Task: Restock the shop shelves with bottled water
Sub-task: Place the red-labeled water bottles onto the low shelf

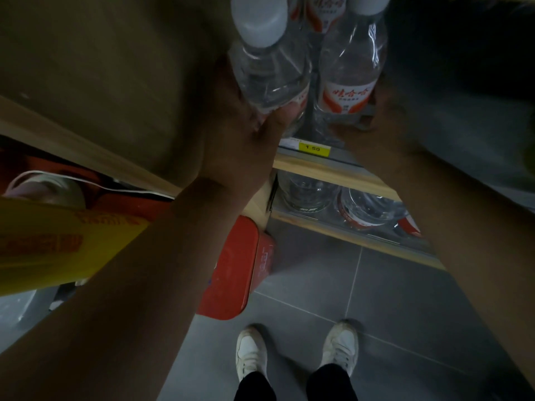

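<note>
Over the shelf edge both hands grasp water — left hand curled round the near bottle, right hand round the labelled bottle just beside it — while more bottles sit on the shelf below.

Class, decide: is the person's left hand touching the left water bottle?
Touching. The head view shows the left hand wrapped round the lower body of the left bottle.

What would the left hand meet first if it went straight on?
Likely the labelled bottles standing deeper on the shelf; the bottle the left hand grips would touch first. Depth is unclear.
</note>
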Available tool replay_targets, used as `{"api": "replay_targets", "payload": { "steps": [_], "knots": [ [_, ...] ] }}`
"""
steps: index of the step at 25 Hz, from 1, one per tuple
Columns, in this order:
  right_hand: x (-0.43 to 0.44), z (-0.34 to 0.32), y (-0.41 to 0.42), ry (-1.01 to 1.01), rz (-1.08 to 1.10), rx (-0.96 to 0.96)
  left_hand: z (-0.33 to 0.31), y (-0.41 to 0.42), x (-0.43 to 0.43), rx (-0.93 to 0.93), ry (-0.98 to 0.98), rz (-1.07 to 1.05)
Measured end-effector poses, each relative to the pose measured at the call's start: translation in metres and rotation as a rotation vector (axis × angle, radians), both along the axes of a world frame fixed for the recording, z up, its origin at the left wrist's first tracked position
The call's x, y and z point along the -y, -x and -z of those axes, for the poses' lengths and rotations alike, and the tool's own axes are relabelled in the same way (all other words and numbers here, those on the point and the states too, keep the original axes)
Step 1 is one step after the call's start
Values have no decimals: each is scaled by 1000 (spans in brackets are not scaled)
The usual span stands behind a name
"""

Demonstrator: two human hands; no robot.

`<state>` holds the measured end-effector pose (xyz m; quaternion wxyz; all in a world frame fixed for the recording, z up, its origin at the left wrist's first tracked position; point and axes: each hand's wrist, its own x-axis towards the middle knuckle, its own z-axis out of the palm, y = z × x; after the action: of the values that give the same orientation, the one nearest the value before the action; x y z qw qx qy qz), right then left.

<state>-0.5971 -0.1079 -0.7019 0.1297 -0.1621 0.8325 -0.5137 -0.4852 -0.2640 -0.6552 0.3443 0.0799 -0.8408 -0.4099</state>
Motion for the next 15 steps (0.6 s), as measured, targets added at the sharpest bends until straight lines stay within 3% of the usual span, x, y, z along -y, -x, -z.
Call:
{"api": "replay_targets", "payload": {
  "steps": [2, 5, 9, 12, 15],
  "knots": [
    [0, 1, 1, 14, 1, 27, 2, -3, -1, -17, -1, 58],
    [0, 3, -1, 38, -6, 60, 10, 3, -7, -47, 140, -23],
    [-1, 1, 0, 29, -29, 58, 14, 17, 1, 199, 162, 24],
    [-1, 1, 1, 39, -22, 74, 2, 32, 20, 438, 8, 176],
    [7, 3, 0, 37, 18, 51, -4, 45, 29, 566, -86, 163]
  ]
}}
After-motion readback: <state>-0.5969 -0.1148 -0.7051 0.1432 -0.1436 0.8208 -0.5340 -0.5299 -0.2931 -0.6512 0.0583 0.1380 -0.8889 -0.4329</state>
